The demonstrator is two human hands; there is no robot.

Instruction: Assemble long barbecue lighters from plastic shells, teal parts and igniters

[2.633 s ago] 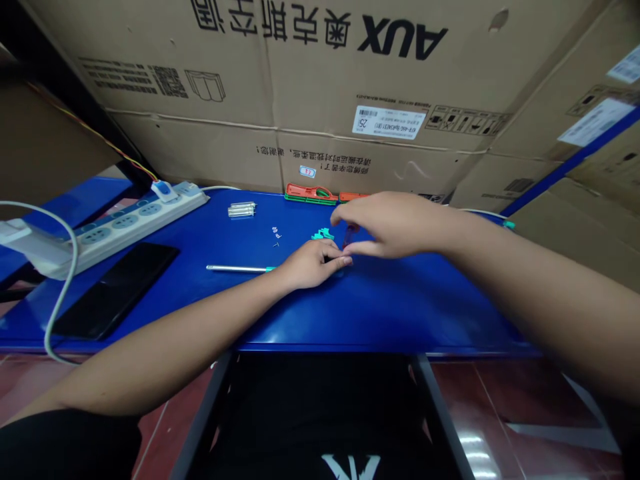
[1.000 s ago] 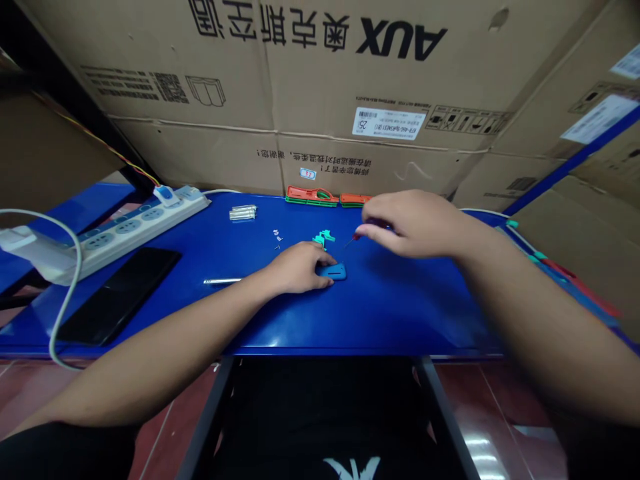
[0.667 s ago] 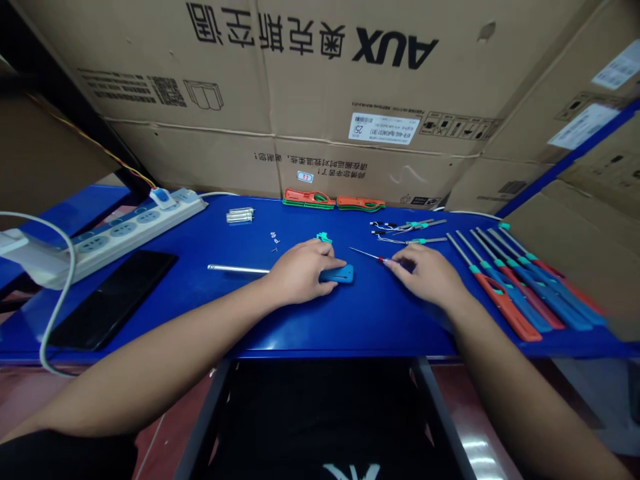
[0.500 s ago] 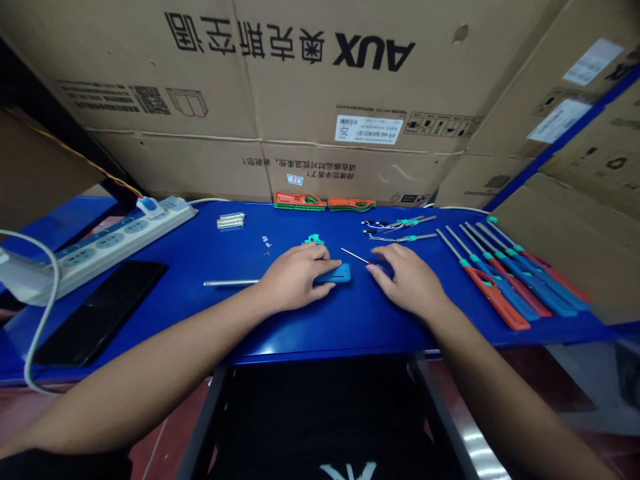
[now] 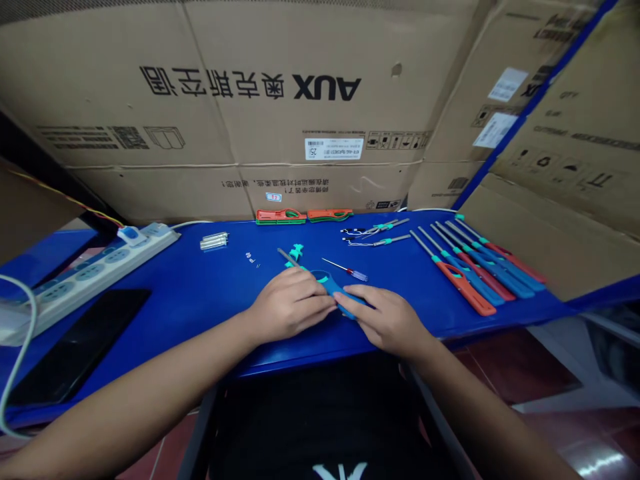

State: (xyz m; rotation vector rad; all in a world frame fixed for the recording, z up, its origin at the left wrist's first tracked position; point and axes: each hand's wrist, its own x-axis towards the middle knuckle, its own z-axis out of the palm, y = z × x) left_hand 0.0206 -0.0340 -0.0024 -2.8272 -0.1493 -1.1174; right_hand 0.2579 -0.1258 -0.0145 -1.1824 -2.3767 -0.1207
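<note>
A blue long-nose lighter point(image 5: 330, 285) is between my two hands over the front part of the blue table, its metal tube pointing to the far left. My left hand point(image 5: 290, 303) is closed around the tube end and trigger area, hiding part of them. My right hand point(image 5: 385, 317) grips the handle end, fingers laid over it. Just beyond the hands lies a small screwdriver point(image 5: 353, 272) with a clear handle and red collar. Several small green plastic parts point(image 5: 297, 251) lie past my left hand, and tiny screws and clear pieces point(image 5: 250, 257) are farther left.
Several finished-looking lighters point(image 5: 473, 287) lie in a row at right. Tubes with wires point(image 5: 385, 241) lie behind them. Orange and green handle shells point(image 5: 280, 216) rest against the cardboard point(image 5: 200, 133). Metal cylinders point(image 5: 215, 241), a power strip point(image 5: 100, 267) and a black phone point(image 5: 80, 347) are at left.
The screwdriver has left my right hand and now lies on the table. My right hand has moved left onto the blue lighter, which has turned so its tube points away. The camera view has shifted.
</note>
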